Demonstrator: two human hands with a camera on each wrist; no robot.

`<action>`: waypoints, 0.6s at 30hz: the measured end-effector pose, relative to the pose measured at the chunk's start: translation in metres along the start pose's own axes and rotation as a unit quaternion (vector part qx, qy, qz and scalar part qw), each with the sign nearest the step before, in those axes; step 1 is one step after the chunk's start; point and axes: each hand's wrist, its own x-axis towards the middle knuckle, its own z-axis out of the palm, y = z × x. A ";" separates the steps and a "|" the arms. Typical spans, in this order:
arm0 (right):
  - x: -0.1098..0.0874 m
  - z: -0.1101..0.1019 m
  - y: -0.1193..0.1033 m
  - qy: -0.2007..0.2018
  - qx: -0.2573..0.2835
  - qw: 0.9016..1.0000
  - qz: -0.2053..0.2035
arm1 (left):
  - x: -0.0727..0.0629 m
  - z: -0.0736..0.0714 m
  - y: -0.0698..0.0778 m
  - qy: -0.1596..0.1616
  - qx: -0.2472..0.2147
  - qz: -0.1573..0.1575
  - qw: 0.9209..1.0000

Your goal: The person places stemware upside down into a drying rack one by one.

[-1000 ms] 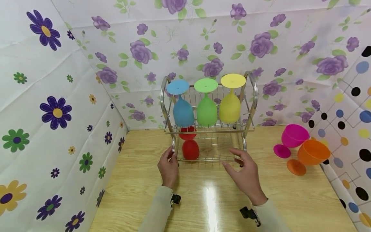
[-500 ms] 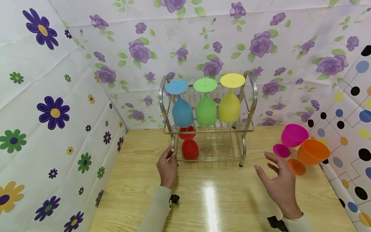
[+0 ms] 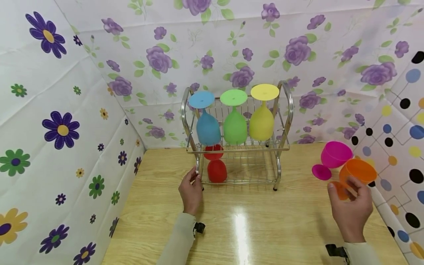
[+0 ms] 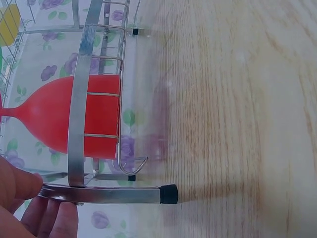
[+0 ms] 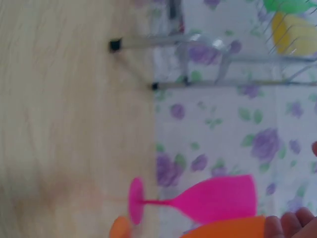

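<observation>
The left hand (image 3: 191, 193) pinches a leg of the metal rack (image 3: 251, 150) at its eight o'clock. The right hand (image 3: 354, 208), at the rack's four o'clock, has thumb and fingers parted by the orange goblet (image 3: 359, 170) (whether they touch it, one cannot tell), which stands with the pink goblet (image 3: 336, 154) at its ten o'clock.

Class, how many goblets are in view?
6: blue, green and yellow on the upper shelf; red on the lower shelf; pink and orange on the table.
</observation>
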 end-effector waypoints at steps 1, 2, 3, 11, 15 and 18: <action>0.003 0.001 0.006 0.015 -0.006 1.000 0.014 | 0.000 0.001 0.000 0.001 -0.002 -0.001 1.000; 0.006 0.001 0.012 0.031 -0.012 0.999 0.030 | 0.000 0.002 0.000 0.002 -0.005 -0.002 1.000; 0.008 0.002 0.018 0.045 -0.013 0.998 0.045 | 0.000 0.003 -0.001 0.003 -0.007 -0.004 1.000; 0.026 0.006 0.037 0.120 0.012 0.987 0.104 | 0.001 0.002 -0.001 -0.001 -0.004 -0.006 1.000; 0.036 0.007 0.039 0.136 0.021 0.982 0.129 | 0.002 0.001 0.000 -0.002 -0.002 -0.006 1.000; 0.042 0.010 0.042 0.134 0.021 0.980 0.147 | 0.003 0.000 -0.001 -0.001 -0.002 -0.003 1.000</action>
